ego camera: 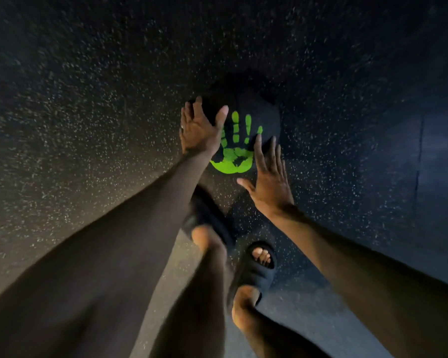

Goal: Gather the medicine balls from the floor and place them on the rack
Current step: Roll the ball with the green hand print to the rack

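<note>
Speckled floor (88, 125): medicine ball (259, 109) with green handprint (233, 157); left hand (199, 129) seemingly touching.

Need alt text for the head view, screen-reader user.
A person's left hand and right hand, fingers straight, reach down to either side of a black medicine ball with a green handprint, lying on a dark speckled floor. Whether they touch it is unclear. Below them are the person's feet in black slides.
</note>
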A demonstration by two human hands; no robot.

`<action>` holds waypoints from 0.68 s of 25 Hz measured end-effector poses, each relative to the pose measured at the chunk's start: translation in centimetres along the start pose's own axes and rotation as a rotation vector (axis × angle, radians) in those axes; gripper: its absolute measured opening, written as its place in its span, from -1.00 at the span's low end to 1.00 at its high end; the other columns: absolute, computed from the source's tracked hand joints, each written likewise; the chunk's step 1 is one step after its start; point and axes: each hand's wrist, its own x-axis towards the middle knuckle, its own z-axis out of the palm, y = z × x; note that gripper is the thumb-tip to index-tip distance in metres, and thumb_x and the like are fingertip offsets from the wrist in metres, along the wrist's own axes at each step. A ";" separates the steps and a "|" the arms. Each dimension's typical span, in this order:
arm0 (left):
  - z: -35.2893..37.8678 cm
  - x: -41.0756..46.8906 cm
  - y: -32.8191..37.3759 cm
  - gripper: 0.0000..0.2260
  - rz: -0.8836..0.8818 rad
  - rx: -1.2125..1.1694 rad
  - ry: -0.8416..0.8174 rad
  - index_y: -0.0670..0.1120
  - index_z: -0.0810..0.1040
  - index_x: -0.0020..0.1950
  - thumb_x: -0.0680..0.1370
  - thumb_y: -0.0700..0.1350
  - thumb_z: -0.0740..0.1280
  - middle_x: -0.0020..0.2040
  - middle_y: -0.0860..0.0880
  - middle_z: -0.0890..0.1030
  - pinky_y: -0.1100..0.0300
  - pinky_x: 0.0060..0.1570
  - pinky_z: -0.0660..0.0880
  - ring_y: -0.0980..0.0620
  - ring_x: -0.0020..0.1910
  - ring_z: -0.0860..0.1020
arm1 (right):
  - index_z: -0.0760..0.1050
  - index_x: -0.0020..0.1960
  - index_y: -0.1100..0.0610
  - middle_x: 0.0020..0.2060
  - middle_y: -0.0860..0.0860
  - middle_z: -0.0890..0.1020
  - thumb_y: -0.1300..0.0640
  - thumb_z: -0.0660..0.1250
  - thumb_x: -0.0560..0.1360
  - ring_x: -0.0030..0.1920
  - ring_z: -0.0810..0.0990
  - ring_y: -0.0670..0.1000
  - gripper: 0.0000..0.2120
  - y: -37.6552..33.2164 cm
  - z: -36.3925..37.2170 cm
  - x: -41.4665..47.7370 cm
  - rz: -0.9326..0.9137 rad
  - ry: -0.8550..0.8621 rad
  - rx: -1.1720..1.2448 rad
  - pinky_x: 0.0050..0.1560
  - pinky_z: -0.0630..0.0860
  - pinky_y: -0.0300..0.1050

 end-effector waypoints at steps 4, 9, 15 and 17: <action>-0.3 0.5 -0.5 -0.21 0.281 0.104 -0.006 0.00 -0.03 0.65 0.57 0.33 0.19 0.63 -0.25 -0.06 -0.23 0.54 0.07 -0.24 0.61 -0.06 | -0.27 0.63 -0.10 0.62 0.15 -0.21 -0.11 0.26 0.62 0.61 -0.18 0.24 -0.17 -2.8 -3.3 8.6 0.088 0.060 0.178 0.57 0.00 0.28; -1.8 4.5 -0.7 -0.07 0.343 0.166 -0.073 0.02 -0.16 0.65 0.50 0.37 0.28 0.62 -0.23 -0.21 -0.28 0.53 0.01 -0.21 0.61 -0.19 | -0.12 0.63 -0.17 0.63 0.12 -0.08 -0.28 0.18 0.60 0.60 -0.08 0.29 -0.27 -6.2 -9.8 20.3 0.155 -0.030 0.136 0.54 0.03 0.23; -7.0 14.7 3.7 -0.02 0.220 0.165 -0.190 0.12 -0.19 0.64 0.42 0.45 0.27 0.63 -0.25 -0.15 -0.24 0.49 0.12 -0.25 0.61 -0.08 | 0.00 0.64 -0.05 0.62 0.15 -0.01 -0.20 0.20 0.62 0.61 -0.04 0.23 -0.31 -10.7 -11.9 27.0 0.138 -0.001 0.073 0.57 0.07 0.21; -8.6 18.3 5.5 -0.09 0.139 0.105 -0.206 0.15 -0.11 0.64 0.45 0.41 0.29 0.63 -0.23 -0.07 -0.22 0.48 0.17 -0.25 0.60 -0.02 | -0.06 0.64 -0.06 0.63 0.14 -0.06 -0.18 0.24 0.61 0.61 -0.06 0.21 -0.26 -10.7 -12.2 26.7 0.057 0.002 0.021 0.56 0.09 0.20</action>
